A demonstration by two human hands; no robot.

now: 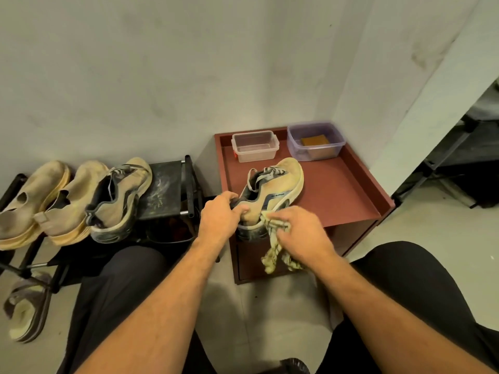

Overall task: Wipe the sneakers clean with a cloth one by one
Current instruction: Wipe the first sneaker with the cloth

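the person sits low before a small red-brown cabinet (348,195) with a raised rim, pushed into the corner of the room. on its top, at the near left corner, a dusty tan sneaker (272,190) with grey laces stands with its toe pointing toward the far edge and its heel hanging over the near edge. the left hand (220,215) is closed on the heel collar, fingers curled into the shoe's opening, thumb on the outside. the right hand (298,229) is clenched around a stained yellowish cloth (272,244) and presses it against the outer side of the heel; loose ends of the cloth dangle below the hand in front of the cabinet's face.

along the far edge of the cabinet top sit two plastic containers, a clear one (255,145) toward the left and a purple-tinted one (314,140) in the far right corner with a brown block inside.

to the left, a black shoe rack (172,190) carries the matching sneaker (121,198) near its right end and two beige slip-on shoes (48,198) beside it. a fleece-lined sandal (27,311) lies on the floor under the rack's left end.
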